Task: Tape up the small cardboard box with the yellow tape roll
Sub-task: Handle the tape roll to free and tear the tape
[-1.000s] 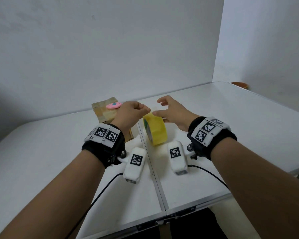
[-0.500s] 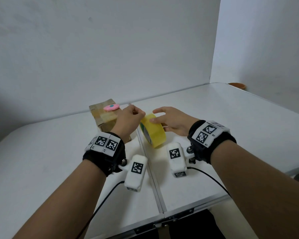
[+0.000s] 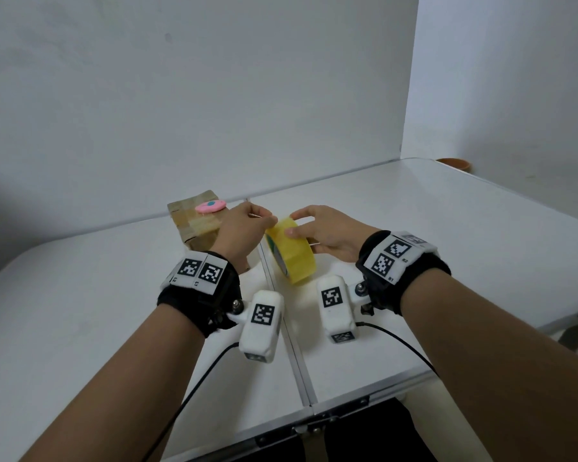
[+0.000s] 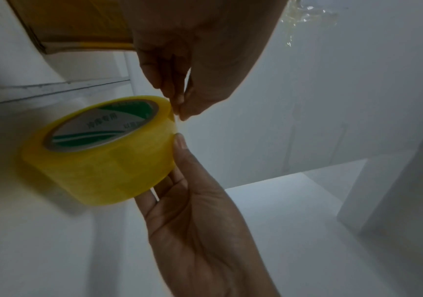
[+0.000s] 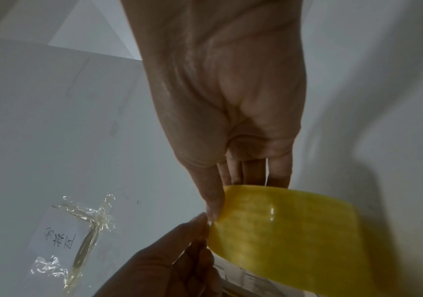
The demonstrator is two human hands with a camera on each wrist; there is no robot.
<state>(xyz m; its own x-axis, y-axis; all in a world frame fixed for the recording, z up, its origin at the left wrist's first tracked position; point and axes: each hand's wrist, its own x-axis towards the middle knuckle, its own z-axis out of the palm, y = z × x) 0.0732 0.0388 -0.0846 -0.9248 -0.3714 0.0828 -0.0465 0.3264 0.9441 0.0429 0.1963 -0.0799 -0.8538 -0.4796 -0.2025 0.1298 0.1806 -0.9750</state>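
The yellow tape roll (image 3: 291, 253) stands on edge just above the white table (image 3: 447, 245), held between both hands. My right hand (image 3: 294, 225) grips it from the right, thumb on the outer face and fingers behind. My left hand (image 3: 270, 221) pinches at the roll's top rim, where the tape's loose end sits. The left wrist view shows the roll (image 4: 98, 148), the pinching left hand (image 4: 178, 112) and the right hand (image 4: 177, 160). The small cardboard box (image 3: 194, 226) stands behind my left hand, partly hidden by it. Several strips of tape cover the box.
A pink oval item (image 3: 211, 206) lies on the box's top. A brown bowl (image 3: 452, 163) sits at the far right corner. A metal seam (image 3: 282, 321) splits the table. A paper note with crumpled clear tape (image 5: 60, 235) shows in the right wrist view. Walls close the back and right.
My right hand's spread fingers have closed round the roll, which has tipped and sunk a little toward me. My left hand stays at the roll's rim.
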